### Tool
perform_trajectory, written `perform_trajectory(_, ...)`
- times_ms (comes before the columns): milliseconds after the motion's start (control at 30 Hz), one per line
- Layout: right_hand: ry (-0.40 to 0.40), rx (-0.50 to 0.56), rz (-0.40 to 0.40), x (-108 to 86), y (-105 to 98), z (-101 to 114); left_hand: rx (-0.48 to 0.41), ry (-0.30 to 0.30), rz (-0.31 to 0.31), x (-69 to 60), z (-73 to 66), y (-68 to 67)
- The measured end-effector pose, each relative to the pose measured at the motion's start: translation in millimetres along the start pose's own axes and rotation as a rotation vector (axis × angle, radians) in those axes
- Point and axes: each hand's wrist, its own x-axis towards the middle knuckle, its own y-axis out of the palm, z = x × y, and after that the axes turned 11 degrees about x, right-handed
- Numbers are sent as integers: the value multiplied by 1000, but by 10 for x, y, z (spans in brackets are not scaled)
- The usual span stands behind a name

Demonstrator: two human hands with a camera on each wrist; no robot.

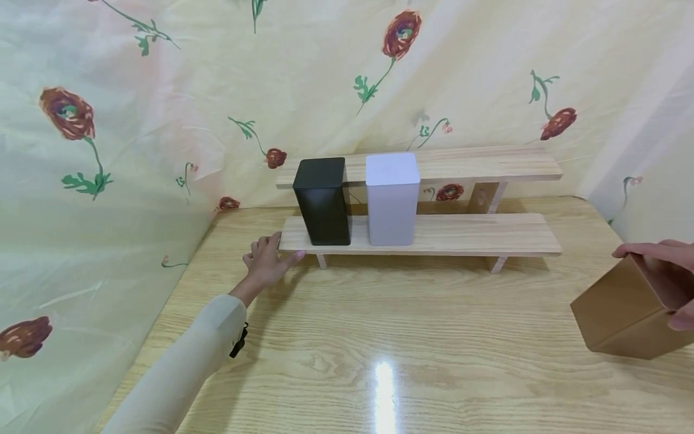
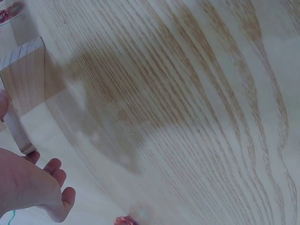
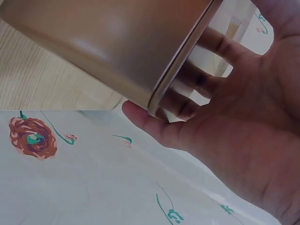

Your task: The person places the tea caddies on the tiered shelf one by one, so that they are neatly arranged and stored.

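At the right edge of the head view, my right hand point(image 1: 675, 265) holds a brown square canister point(image 1: 615, 307) by its end, tilted over the table. In the right wrist view my fingers point(image 3: 145, 119) spread round the rim of this canister point(image 3: 108, 47). My left hand point(image 1: 268, 262) grips the left end of the lower board of a two-tier wooden shelf point(image 1: 477, 232), with the thumb at its front edge. In the left wrist view the board's end point(image 2: 21, 129) lies between thumb and fingers. A black canister point(image 1: 328, 211) and a white canister point(image 1: 393, 211) stand upright on the lower board.
The shelf's upper board point(image 1: 488, 163) runs behind the two canisters. Beneath lies a wood-grain table point(image 1: 347, 325) with a bright light reflection. A flowered cloth point(image 1: 303, 72) hangs behind and along the left and right sides.
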Motion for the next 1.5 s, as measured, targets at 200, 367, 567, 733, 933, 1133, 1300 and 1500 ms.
perform_trajectory(200, -39, -36, -36, -6, 15, -4, 9, 3, -1, -11, -12, -15)
perform_trajectory(367, -33, -51, -28, 12, -1, 11, 13, -1, -2, -13, -16, -22)
perform_trajectory(567, -26, -57, -47, 58, -52, 71, 8, 3, 4, -19, -3, -16)
perform_trajectory(733, -16, -81, -48, 103, -106, 118, 7, -3, 5, -29, -3, -21)
perform_trajectory(933, 59, -151, 1, 136, -171, 195, 8, 0, -1, -28, -4, -31)
perform_trajectory(1133, 95, -172, 14, 217, -230, 348, 11, -3, 5, -44, -1, -25)
perform_trajectory(1300, -162, 4, -72, 405, -252, 596, 9, 3, 3, -53, -2, -34)
perform_trajectory(1500, -421, 148, -28, 596, -307, 800, 11, 8, 11, -56, -5, -53)
